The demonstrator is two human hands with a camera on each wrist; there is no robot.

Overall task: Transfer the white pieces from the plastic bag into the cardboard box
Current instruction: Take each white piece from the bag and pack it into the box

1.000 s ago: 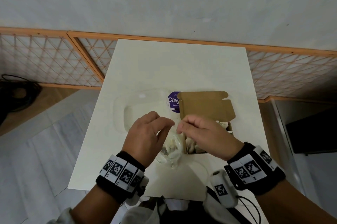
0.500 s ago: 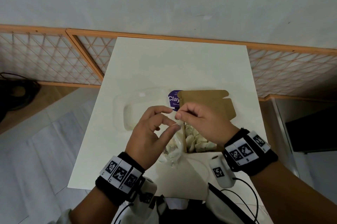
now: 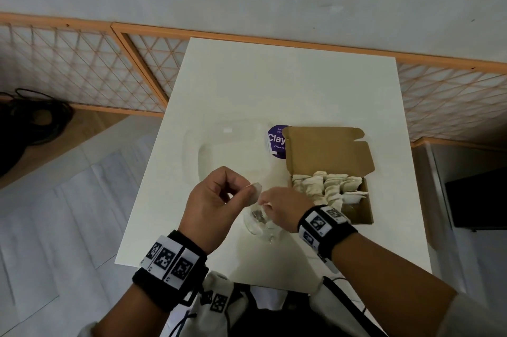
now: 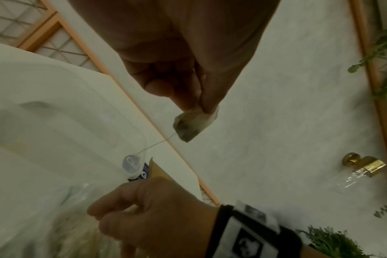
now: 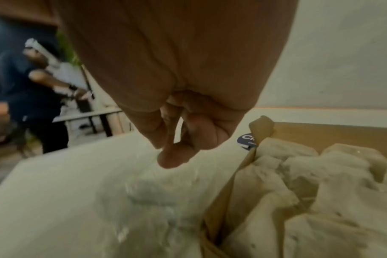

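Observation:
My left hand [image 3: 247, 190] pinches one white piece [image 3: 255, 191] between thumb and fingers, just above the clear plastic bag [image 3: 258, 227]. In the left wrist view the piece [image 4: 193, 125] hangs from the left hand [image 4: 196, 106], and a thin thread trails down from it. My right hand [image 3: 264, 200] hovers at the bag's mouth with its fingers curled; the right wrist view shows thumb on finger [image 5: 172, 150] and nothing plainly between them. The open cardboard box [image 3: 326, 150] stands just right of the bag, with several white pieces [image 3: 326, 185] packed inside.
A white table [image 3: 274, 84] carries everything. A clear plastic container [image 3: 227, 150] lies left of the box, and a purple round label [image 3: 275, 141] is at the box's back left corner. Wooden lattice panels [image 3: 82, 67] run behind the table.
My right hand has dropped from chest height down to the bag's mouth. The left hand, loosely open before, now pinches a white piece. The box's contents are uncovered.

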